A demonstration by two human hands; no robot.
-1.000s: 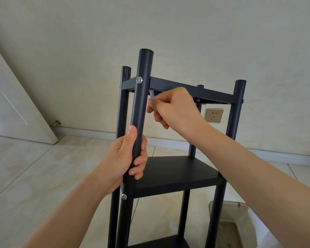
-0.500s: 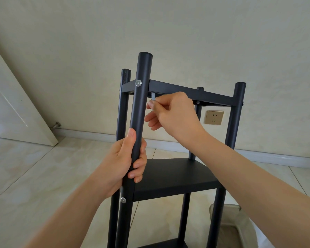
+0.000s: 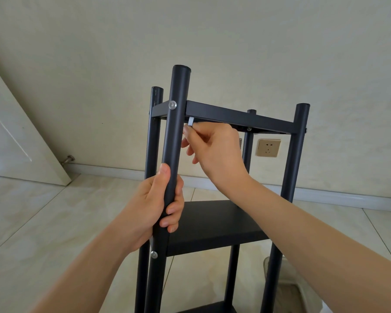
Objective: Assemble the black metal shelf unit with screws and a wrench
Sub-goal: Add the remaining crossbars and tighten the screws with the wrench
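A plain cream wall (image 3: 212, 41) fills the view above and behind both hands, evenly lit by soft daylight; a gold-coloured socket (image 3: 268, 147) sits on it just right of the right hand, and a pale skirting board (image 3: 113, 170) runs along its foot, level with the left hand's thumb. Glossy beige floor tiles (image 3: 43, 222) with thin dark joints spread below and left of the left hand; a white door (image 3: 16, 141) stands open far to its left, a metal doorstop (image 3: 68, 159) at its base.
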